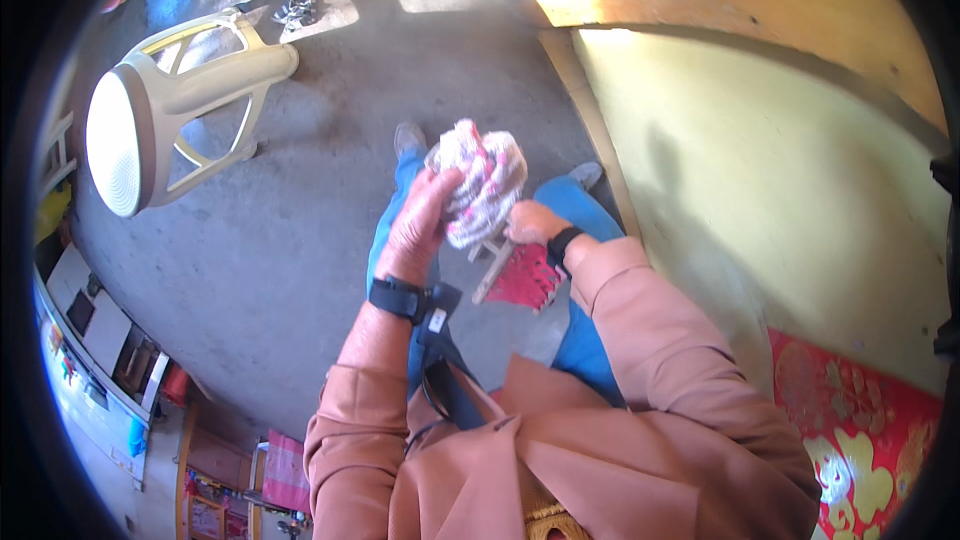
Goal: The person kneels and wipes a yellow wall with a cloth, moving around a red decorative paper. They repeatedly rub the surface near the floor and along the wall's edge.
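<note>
A bunched white cloth (487,180) with pink patches, knitted or terry by its texture, is held up in front of my knees. My left hand (424,214) grips its left side, the thumb lying across the folds. At the cloth's lower right edge, my right hand (534,223) is curled with its fingertips pinching there, partly hidden. Below the hands, between my legs, show a pale narrow frame (491,275) and a red piece of material (525,279) with a ragged edge; the cloth and right hand cover part of them.
A cream plastic stool (202,105) lies on its side on the grey floor (322,240) at the left. A pale yellow wall (750,187) rises close on my right. A red patterned sheet (855,427) is at the lower right, and shelves (217,457) stand at the lower left.
</note>
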### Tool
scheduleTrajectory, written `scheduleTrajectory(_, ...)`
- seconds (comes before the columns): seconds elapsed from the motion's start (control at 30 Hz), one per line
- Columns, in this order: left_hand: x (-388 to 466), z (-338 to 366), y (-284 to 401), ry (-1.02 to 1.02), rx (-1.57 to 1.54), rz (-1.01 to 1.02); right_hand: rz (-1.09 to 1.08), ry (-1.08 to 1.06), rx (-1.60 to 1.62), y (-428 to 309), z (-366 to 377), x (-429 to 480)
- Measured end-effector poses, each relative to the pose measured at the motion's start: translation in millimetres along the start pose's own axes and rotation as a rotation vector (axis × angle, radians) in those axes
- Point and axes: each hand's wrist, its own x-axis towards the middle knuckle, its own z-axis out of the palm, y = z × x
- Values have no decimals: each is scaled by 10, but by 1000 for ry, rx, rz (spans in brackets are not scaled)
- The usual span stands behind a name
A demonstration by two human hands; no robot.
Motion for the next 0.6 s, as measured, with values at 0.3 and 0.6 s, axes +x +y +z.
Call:
scheduleTrajectory(0.3, 404, -366, -364, 39, -19, -73, 167, -157, -341, 463, 951, -11)
scheduleTrajectory(0.6, 533, -177, -141, -91, 166, -85, 85, -65, -235, 1036, 1815, 458)
